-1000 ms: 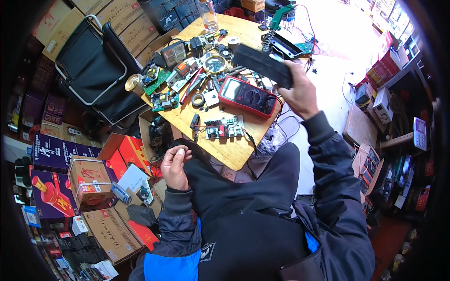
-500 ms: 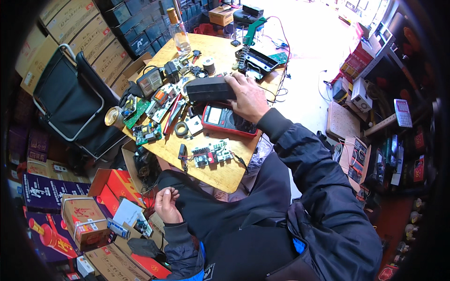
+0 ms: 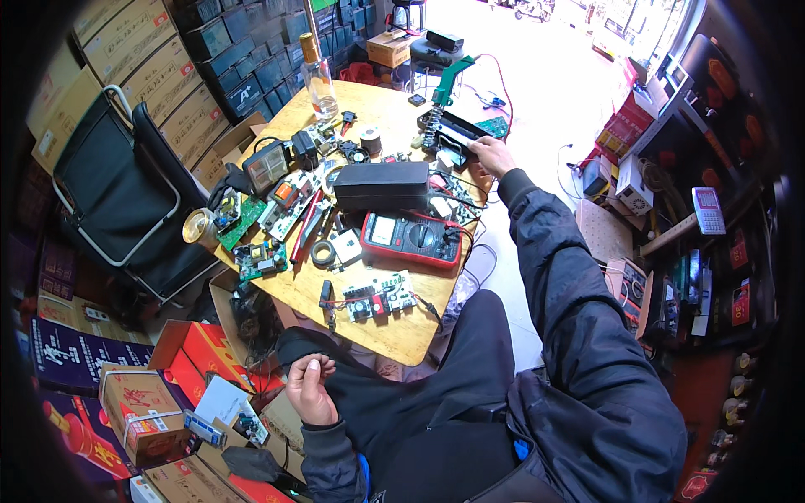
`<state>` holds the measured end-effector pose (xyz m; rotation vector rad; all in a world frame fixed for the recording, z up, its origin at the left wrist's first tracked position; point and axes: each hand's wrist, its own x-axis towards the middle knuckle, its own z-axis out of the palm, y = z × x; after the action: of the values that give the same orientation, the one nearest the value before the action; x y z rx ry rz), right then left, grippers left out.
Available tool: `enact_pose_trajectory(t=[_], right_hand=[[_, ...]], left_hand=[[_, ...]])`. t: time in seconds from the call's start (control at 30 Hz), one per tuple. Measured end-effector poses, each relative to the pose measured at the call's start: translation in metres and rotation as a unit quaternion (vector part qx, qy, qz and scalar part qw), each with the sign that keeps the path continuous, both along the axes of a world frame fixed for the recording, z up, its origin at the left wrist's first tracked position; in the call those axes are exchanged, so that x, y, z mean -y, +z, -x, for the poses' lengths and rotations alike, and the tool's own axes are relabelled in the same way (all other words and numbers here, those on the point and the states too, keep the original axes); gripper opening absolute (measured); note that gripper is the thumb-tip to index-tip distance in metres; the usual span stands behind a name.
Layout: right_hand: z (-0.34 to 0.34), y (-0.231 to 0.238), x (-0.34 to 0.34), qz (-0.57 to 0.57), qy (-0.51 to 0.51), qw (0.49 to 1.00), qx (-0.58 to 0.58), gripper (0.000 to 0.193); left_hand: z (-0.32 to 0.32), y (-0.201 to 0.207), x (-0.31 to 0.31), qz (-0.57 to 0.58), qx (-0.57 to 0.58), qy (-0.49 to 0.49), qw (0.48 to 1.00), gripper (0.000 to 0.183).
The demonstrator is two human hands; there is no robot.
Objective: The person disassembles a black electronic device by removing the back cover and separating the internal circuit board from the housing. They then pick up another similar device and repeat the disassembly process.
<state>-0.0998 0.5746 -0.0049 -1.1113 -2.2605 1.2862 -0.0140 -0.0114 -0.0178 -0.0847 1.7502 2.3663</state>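
Note:
My right hand (image 3: 493, 157) reaches to the far right of the wooden table, its fingers closed on the near edge of an open black plastic case (image 3: 474, 127). Beside that case, a green-handled soldering iron (image 3: 451, 82) stands in a coiled spring holder. A closed black box (image 3: 381, 186) lies mid-table behind a red multimeter (image 3: 411, 239). Nearer me is a white circuit board (image 3: 379, 295) with wires attached. My left hand (image 3: 310, 390) rests by my left thigh with curled fingers; no object shows in it.
Loose boards, a solder spool (image 3: 370, 137), a tape roll (image 3: 322, 253) and red-handled tools crowd the table's left half. A glass bottle (image 3: 319, 84) stands at the far edge. A black folding chair (image 3: 126, 184) is at left; cartons (image 3: 142, 402) pile up below it.
My right hand has let go of the closed black box, which now lies on the table, and moved away and right to the open black case. The left hand stays by my thigh.

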Motion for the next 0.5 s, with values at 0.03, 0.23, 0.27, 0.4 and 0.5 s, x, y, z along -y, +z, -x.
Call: enact_pose_trajectory(t=[0.03,0.23,0.27,0.4,0.5], right_hand=[[-0.004,0.000,0.001,0.013,-0.014,0.999,-0.027,0.035],[-0.078,0.021,0.018,-0.012,-0.072,0.985,-0.158,0.029],[-0.096,0.025,0.025,-0.021,-0.073,0.981,-0.180,0.028],[-0.170,0.042,0.065,-0.043,-0.056,0.964,-0.255,0.022],[-0.222,0.053,0.111,-0.015,-0.004,0.957,-0.291,0.017]], left_hand=[[0.000,0.002,0.000,0.002,-0.010,-0.006,1.000,0.013],[-0.003,0.009,-0.001,-0.001,-0.010,-0.021,1.000,0.014],[-0.004,0.011,-0.003,-0.002,-0.008,-0.029,1.000,0.014],[-0.010,0.021,-0.019,-0.006,-0.004,-0.073,0.997,0.015],[-0.018,0.031,-0.034,0.010,-0.026,-0.137,0.990,0.017]])
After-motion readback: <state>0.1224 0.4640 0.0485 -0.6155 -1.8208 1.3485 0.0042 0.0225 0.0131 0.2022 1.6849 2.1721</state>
